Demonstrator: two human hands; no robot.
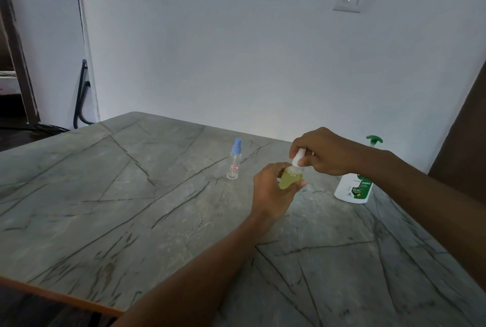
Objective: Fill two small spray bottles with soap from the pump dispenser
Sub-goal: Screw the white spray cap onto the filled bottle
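Left hand [271, 192] gripping small clear bottle of yellow-green soap [289, 178] above grey marble table [131, 208]; right hand [323, 153] pinching its white spray cap [298, 157]. Empty blue-capped clear spray bottle [234, 159] and white green-pump soap dispenser [355, 187] standing toward far right edge.

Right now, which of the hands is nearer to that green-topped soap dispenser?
The right hand. It sits just left of the soap dispenser, pinching the white cap of the filled bottle. The left hand grips that bottle's body, farther left.
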